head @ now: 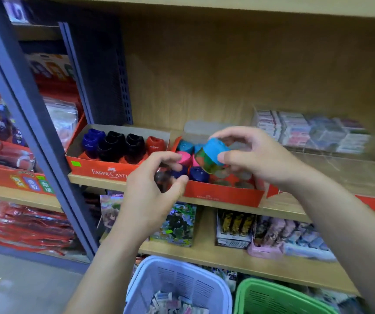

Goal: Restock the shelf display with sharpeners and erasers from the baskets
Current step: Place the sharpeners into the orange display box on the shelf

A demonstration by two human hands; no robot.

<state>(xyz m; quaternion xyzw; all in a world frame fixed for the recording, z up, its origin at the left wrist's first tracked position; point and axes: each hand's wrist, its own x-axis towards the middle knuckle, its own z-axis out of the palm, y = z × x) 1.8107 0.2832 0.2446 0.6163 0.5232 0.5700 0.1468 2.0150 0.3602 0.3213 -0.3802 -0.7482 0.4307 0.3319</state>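
Observation:
My right hand (253, 155) grips a sharpener with a blue cap and a greenish clear body (211, 155), held tilted above the right red display box (222, 192). That box holds pink, blue and dark blue sharpeners at its left end. My left hand (152, 189) is at the box's front left corner, fingers curled around a dark, partly clear sharpener (162, 180) that is mostly hidden. The left red display box (98, 168) holds dark blue, black and red sharpeners. A lilac basket (177, 284) below holds small wrapped erasers.
A green basket (272, 298) stands to the right of the lilac one. A clear case of boxed erasers (308, 132) sits on the shelf to the right. A grey metal upright (34, 141) borders the shelf on the left. Packaged goods fill the lower shelf.

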